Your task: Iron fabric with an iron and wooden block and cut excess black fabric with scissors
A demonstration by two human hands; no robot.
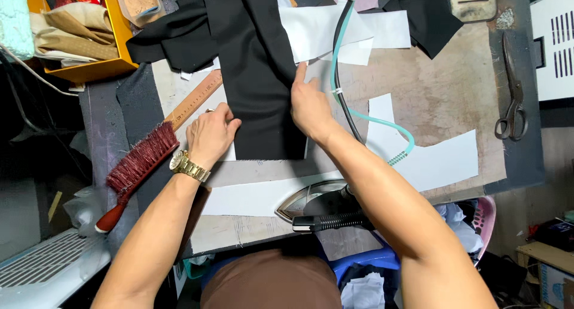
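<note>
Person, seen from above. Both forearms are left bare to past the elbow; no sleeves are seen. A gold-toned metal wristwatch (189, 166) with a link bracelet and a round pale dial is worn on the left wrist. The fingers are unadorned. A brown garment (272, 282) is worn at the frame's bottom.

Both bare forearms reach away from the body. The left hand (210, 134) lies knuckles up, fingers curled; the right hand (308, 103), just beside it, presses flat, forefinger pointing far.
</note>
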